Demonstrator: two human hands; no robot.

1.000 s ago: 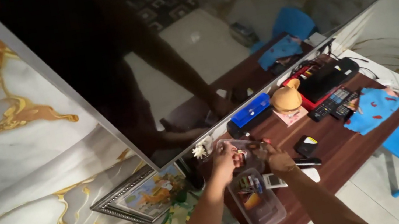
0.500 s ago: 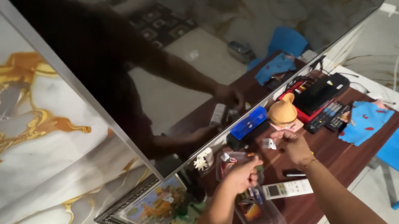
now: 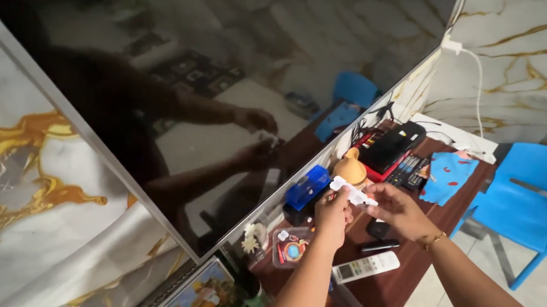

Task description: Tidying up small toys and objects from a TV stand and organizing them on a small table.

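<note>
A huge dark flat screen (image 3: pixel 258 66) leans over the brown wooden counter (image 3: pixel 394 282). Above it, my left hand (image 3: pixel 332 216) and right hand (image 3: pixel 390 211) together pinch a small white plastic strip (image 3: pixel 352 192); the clear plastic container (image 3: pixel 291 246) sits open below, unfinished.

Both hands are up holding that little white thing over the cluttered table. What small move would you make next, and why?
Probably lower it back toward the table before fiddling further. The left hand and right hand pinch the small white object in mid-air, above the round clear container and the white remote, so a slip would likely drop it into the clutter. What the object is, I cannot tell.
</note>
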